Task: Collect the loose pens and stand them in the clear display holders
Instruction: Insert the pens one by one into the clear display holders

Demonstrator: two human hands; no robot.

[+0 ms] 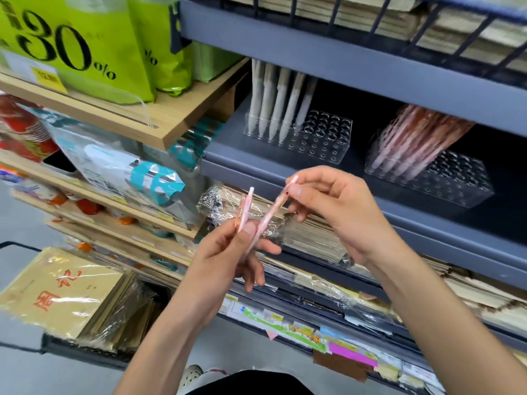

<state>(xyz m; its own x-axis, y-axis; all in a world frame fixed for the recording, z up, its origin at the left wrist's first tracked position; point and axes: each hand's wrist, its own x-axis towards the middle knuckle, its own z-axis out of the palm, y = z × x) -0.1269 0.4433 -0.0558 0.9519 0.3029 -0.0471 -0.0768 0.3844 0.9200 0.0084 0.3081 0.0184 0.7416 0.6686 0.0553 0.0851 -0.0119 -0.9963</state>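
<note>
While the left hand (pixel 228 252) grip pinches the first pink pen (pixel 244 208) at frame centre | right hand (pixel 339 212) grip pinches the top end of the second pink pen (pixel 271 215) | white-pen clear holder (pixel 328 138) and pink-pen clear holder (pixel 456 183) stand on the grey shelf (pixel 228 149), upper right

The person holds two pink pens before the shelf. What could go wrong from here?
1. The left hand grips the first pink pen and also the lower end of the second pink pen, which the right hand pinches near its top; one might slip and fall.
2. The stored pink pens in the right holder lean steeply; pushing another in may topple them.
3. The left holder carries white pens; a colour mix-up is possible.
</note>
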